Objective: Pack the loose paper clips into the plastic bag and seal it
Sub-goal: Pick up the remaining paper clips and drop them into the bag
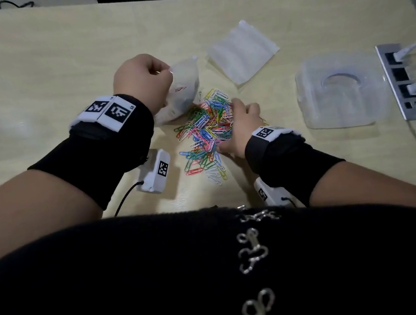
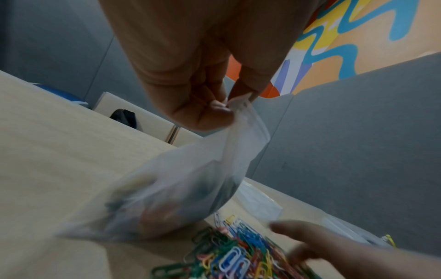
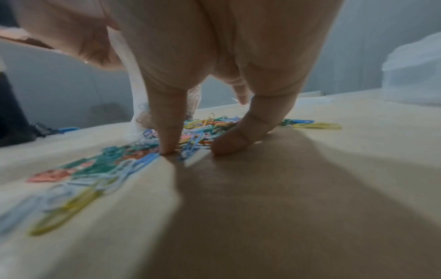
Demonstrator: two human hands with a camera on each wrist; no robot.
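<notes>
A heap of coloured paper clips (image 1: 202,128) (image 2: 238,254) (image 3: 203,126) lies on the pale wooden table (image 1: 38,61). My left hand (image 1: 168,72) (image 2: 229,105) pinches the top edge of a clear plastic bag (image 1: 183,91) (image 2: 179,188) and holds it up just left of the heap, its bottom on the table. Some clips show dimly inside it. My right hand (image 1: 227,130) (image 3: 193,149) is cupped over the right side of the heap. A fingertip (image 3: 167,147) and the thumb tip touch the table with clips between them, a gap apart.
A stack of empty clear bags (image 1: 242,51) lies behind the heap. To the right sits a clear plastic container (image 1: 340,91), and past it a power strip (image 1: 403,79) with white cables. Grey partitions (image 2: 358,151) border the table.
</notes>
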